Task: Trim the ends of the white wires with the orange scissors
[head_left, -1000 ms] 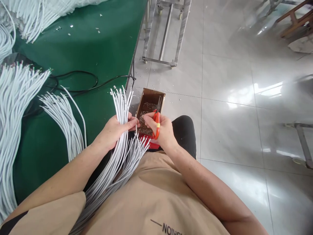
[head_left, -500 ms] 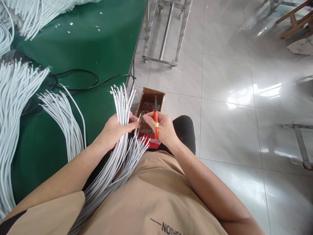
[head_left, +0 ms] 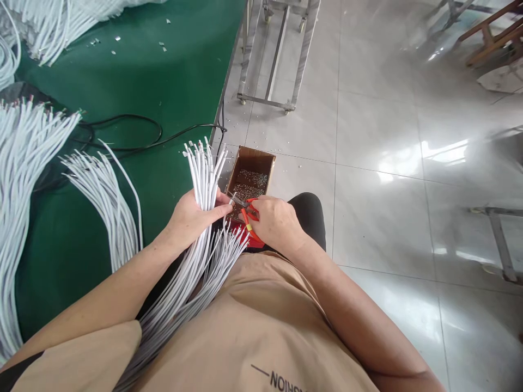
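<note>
A seated person's left hand [head_left: 192, 218] is clenched around a bundle of white cables [head_left: 202, 218], the cut ends fanning upward above the fist and the rest of the bundle trailing down across the lap. The right hand [head_left: 278, 223] has its grip closed on orange-handled cutters [head_left: 245, 209], whose metal tip points left toward a single cable end held out by the left thumb, just beside the bundle. Directly beyond the cutters, an open cardboard box [head_left: 267, 163] sits on the tiled floor [head_left: 376, 136], its bottom covered with small cut scraps. To the left of the box runs the edge of a green-topped table [head_left: 143, 71], where more white cables [head_left: 102, 190] lie in loose sheaves; a larger sheaf [head_left: 24, 163] spreads farther left of the box, and a black cord [head_left: 134, 147] loops across the green surface between them. Small white offcuts [head_left: 163, 48] dot the far part of the table. Beyond the box, a metal frame on casters [head_left: 278, 54] stands on the floor.
</note>
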### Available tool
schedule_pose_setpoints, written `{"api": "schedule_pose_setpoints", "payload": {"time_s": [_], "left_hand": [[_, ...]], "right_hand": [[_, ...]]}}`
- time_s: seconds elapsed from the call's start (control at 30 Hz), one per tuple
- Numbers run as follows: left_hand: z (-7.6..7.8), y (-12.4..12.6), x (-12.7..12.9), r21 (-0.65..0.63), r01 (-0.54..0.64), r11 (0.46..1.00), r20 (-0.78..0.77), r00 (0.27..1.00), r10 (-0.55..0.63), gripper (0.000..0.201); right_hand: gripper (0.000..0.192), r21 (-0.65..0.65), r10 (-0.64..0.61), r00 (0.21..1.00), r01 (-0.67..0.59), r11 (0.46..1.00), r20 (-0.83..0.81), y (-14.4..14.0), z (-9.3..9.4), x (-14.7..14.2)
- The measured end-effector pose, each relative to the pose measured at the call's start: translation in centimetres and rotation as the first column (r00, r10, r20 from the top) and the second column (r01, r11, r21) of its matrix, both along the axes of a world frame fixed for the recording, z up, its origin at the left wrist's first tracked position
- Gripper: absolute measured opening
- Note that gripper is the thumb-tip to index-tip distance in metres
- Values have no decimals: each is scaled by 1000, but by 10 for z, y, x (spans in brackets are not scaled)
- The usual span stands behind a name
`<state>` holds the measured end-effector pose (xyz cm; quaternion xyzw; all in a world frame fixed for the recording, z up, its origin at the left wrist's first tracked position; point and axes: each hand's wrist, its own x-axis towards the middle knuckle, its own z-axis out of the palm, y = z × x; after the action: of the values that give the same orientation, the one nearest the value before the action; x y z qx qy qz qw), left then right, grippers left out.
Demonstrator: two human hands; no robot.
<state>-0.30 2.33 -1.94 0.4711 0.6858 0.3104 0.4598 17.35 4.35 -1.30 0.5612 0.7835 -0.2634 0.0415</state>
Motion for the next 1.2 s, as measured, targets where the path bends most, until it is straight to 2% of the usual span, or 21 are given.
{"api": "schedule_pose_setpoints", "payload": {"time_s": [0.13, 0.27, 0.37, 0.57, 0.7, 0.77, 0.83, 0.93, 1.0, 1.1, 1.2], "left_hand": [[2, 0, 0, 26, 44, 999, -67, 997, -42, 20], [5, 1, 0, -1, 68, 998, -84, 994, -68, 18], [4, 1, 1, -29, 33, 999, 72, 997, -31, 21], [2, -1, 1, -70, 32, 997, 349, 937, -5, 23], [5, -1, 2, -101, 34, 994, 445, 895, 15, 23], [6, -1, 2, -104, 40, 994, 463, 886, 13, 23], [5, -1, 2, -103, 43, 994, 464, 886, 10, 24], [3, -1, 1, -86, 67, 994, 466, 884, -19, 25], [1, -2, 0, -77, 92, 993, 472, 880, -45, 25], [-1, -2, -1, -88, 113, 990, 483, 874, -57, 25], [-2, -2, -1, -85, 104, 991, 452, 890, -55, 27]], "right_hand": [[34, -1, 36, 993, -36, 999, 108, 1, 8, -1], [34, -38, 41, 992, -37, 999, 119, 1, 7, -2], [35, -38, 34, 995, -31, 999, 93, -1, 3, -1], [31, 13, 16, 1000, -16, 1000, 25, -6, -6, 3], [24, -19, -83, 984, 81, 997, -157, -4, -11, 7], [23, -132, -233, 910, 198, 971, -343, -2, -11, 7], [20, -327, -419, 735, 278, 903, -533, 1, -9, 5], [19, -579, -597, 428, 189, 793, -678, 5, -5, -2], [16, -644, -637, 314, 96, 759, -704, 6, -4, -6], [12, -665, -652, 262, 46, 745, -712, 6, -4, -9], [12, -665, -664, 290, 108, 739, -690, 3, -4, -12]]}}
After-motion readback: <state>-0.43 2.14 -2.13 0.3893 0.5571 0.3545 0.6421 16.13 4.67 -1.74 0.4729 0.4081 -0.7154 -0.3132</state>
